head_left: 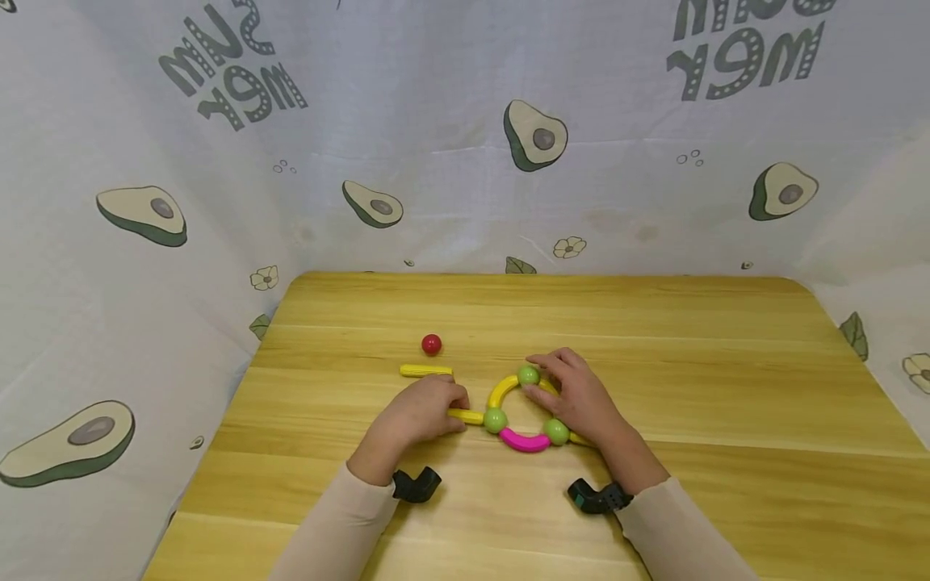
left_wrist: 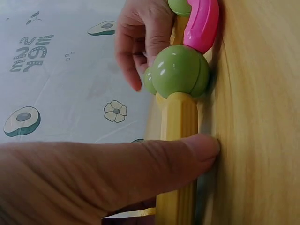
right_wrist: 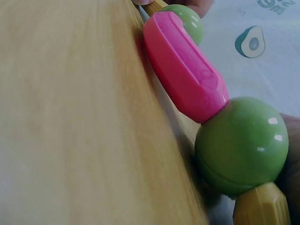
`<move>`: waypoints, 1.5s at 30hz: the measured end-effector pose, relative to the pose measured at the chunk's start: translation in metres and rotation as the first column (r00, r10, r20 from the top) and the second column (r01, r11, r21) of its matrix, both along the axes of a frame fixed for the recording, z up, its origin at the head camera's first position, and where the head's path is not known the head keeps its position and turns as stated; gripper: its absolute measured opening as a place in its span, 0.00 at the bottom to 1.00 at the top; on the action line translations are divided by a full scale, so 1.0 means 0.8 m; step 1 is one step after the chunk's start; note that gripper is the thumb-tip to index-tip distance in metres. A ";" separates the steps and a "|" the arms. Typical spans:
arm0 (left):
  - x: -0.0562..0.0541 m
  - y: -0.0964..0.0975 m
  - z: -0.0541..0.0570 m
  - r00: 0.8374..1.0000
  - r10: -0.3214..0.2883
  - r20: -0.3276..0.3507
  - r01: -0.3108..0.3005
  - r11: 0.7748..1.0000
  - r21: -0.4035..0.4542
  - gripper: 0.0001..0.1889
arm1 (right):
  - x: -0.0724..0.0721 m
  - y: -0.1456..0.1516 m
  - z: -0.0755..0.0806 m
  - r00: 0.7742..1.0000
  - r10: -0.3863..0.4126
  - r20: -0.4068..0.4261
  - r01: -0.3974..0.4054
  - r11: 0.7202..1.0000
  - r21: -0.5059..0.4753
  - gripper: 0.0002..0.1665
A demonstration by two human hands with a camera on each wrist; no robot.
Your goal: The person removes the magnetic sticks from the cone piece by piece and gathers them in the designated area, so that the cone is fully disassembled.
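Note:
A ring of curved rods joined by green balls lies on the table, with yellow curved rods on its far side and a pink curved rod [head_left: 525,441] on its near side. From the left green ball [head_left: 495,420] a straight yellow rod [left_wrist: 180,117] sticks out, pinched by my left hand [head_left: 421,407]. My right hand [head_left: 577,395] reaches over the ring's right side, thumb and fingers about the far green ball [head_left: 529,374]. Another yellow rod extends from the right green ball [right_wrist: 241,146], partly hidden under the right wrist.
Beyond the left hand, a loose yellow rod [head_left: 425,370] lies on the wooden table [head_left: 726,347], and a red ball [head_left: 432,344] sits farther back. A white printed cloth [head_left: 450,97] hangs behind the table and along its sides.

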State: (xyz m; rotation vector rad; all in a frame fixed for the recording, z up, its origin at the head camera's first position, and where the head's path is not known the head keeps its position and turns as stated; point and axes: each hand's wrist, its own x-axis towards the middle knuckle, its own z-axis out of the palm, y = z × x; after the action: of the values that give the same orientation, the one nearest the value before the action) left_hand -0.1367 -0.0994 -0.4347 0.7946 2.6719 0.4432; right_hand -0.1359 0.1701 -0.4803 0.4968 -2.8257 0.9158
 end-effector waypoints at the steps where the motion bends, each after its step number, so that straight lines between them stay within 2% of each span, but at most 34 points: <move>1: 0.000 0.000 0.000 1.000 -0.005 -0.006 0.005 1.000 0.005 0.08 | 0.000 -0.001 0.001 0.999 0.008 -0.038 -0.008 1.000 -0.005 0.25; 4: -0.001 0.001 -0.002 0.999 -0.018 -0.031 0.019 1.000 0.012 0.08 | 0.003 -0.006 0.006 0.987 0.061 -0.149 -0.063 0.998 -0.012 0.18; 7: -0.001 0.003 -0.005 0.998 -0.024 -0.049 0.025 1.000 0.018 0.09 | 0.008 -0.015 0.012 0.969 0.151 -0.193 -0.154 0.988 0.001 0.13; 11: 0.000 0.004 -0.007 0.998 -0.029 -0.062 0.031 0.999 0.023 0.10 | 0.016 -0.026 0.014 0.956 0.275 -0.105 -0.271 0.961 0.056 0.14; 14: 0.000 0.004 -0.007 0.997 -0.036 -0.065 0.037 0.999 0.021 0.10 | 0.021 -0.031 0.014 0.947 0.321 -0.022 -0.319 0.944 0.079 0.16; 20: -0.003 0.001 -0.007 0.996 -0.058 -0.069 0.060 0.998 0.031 0.10 | 0.023 -0.034 0.012 0.950 0.310 0.021 -0.311 0.947 0.085 0.18; 25: -0.006 -0.011 -0.005 0.996 -0.077 -0.050 0.081 0.993 0.081 0.09 | 0.022 -0.033 0.012 0.955 0.296 0.034 -0.298 0.953 0.058 0.18; 27: -0.008 -0.020 0.000 0.998 -0.050 -0.043 0.054 0.992 0.113 0.08 | 0.022 -0.031 0.012 0.962 0.273 0.031 -0.274 0.960 0.053 0.18; 30: -0.012 -0.036 0.007 0.997 0.036 -0.061 -0.027 0.990 0.141 0.09 | 0.020 -0.026 0.008 0.971 0.237 0.025 -0.238 0.970 0.054 0.18; 34: -0.017 -0.050 0.011 0.984 0.141 -0.110 -0.126 0.983 0.134 0.10 | 0.020 -0.023 0.008 0.973 0.227 0.031 -0.228 0.972 0.050 0.18; 40: -0.020 -0.048 0.002 0.960 0.176 -0.218 -0.170 0.984 0.047 0.10 | 0.020 -0.022 0.009 0.974 0.228 0.010 -0.228 0.972 0.047 0.17; 45: -0.019 -0.042 -0.001 0.953 0.202 -0.226 -0.207 0.978 0.000 0.09 | 0.018 -0.023 0.009 0.974 0.226 0.024 -0.227 0.973 0.048 0.18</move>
State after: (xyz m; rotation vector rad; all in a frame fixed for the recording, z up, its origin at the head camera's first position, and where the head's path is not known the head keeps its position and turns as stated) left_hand -0.1518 -0.1327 -0.4354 0.5940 2.9806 0.3906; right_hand -0.1218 0.1520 -0.4734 0.8366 -2.8575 0.8906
